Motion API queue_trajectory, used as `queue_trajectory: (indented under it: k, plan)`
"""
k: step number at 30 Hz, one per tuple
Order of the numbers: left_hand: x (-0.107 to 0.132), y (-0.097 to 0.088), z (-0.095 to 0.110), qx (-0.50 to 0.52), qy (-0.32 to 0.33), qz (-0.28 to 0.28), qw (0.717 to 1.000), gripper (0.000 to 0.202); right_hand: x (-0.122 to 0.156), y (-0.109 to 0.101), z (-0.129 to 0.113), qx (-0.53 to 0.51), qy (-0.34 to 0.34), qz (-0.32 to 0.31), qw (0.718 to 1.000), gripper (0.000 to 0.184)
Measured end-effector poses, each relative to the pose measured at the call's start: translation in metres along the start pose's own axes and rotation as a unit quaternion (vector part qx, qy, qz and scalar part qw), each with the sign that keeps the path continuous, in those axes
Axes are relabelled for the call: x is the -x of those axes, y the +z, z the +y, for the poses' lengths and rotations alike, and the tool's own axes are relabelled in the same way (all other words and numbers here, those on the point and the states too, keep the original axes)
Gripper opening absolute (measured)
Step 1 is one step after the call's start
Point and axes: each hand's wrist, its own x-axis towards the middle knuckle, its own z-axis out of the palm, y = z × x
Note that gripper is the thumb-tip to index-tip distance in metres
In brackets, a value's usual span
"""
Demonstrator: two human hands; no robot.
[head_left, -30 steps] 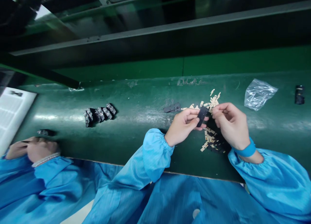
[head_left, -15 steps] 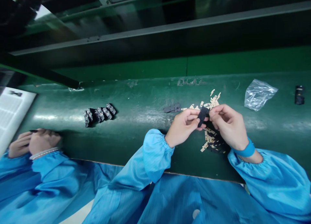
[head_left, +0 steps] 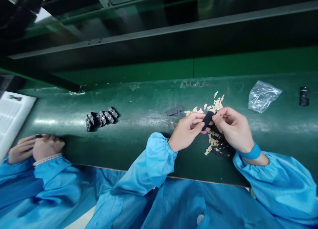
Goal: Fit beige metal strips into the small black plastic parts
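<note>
Between thumb and fingers, my left hand (head_left: 188, 130) grips a small flat black part (head_left: 207, 120), tilted over the table. The fingers of my right hand (head_left: 231, 127) are pinched together at the part's upper right end; whatever they may hold there is too small to make out. Small cream-coloured pieces (head_left: 216, 105) with holes lie scattered behind my hands, and more of them lie below, mixed with small black pieces (head_left: 221, 149) partly hidden by my right hand. To the left of my hands rest thin dark plates (head_left: 175, 111).
A clear plastic bag (head_left: 263, 96) lies at the right, with a black part (head_left: 303, 96) beyond it. Several black assembled parts (head_left: 101, 118) stand grouped left of centre. At the far left, a co-worker's hands (head_left: 37, 148) work beside a white sheet (head_left: 15, 114). A green shelf overhangs the back.
The black part in my left hand has turned slightly, showing a plainer face. My right fingertips have moved a little closer onto its end. The co-worker's hands have shifted slightly right.
</note>
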Motion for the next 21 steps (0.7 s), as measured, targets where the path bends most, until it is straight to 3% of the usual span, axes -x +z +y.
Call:
queue_trajectory:
  k: [16,21]
  plan:
    - [0.002,-0.015,0.013,0.099,-0.063,-0.095,0.989,0.039,0.003,-0.003,0.007,-0.144,0.06,-0.073,0.985,0.032]
    - [0.002,-0.017,0.012,0.124,-0.077,-0.113,0.983,0.037,0.005,-0.003,0.009,-0.179,0.07,-0.103,0.976,0.026]
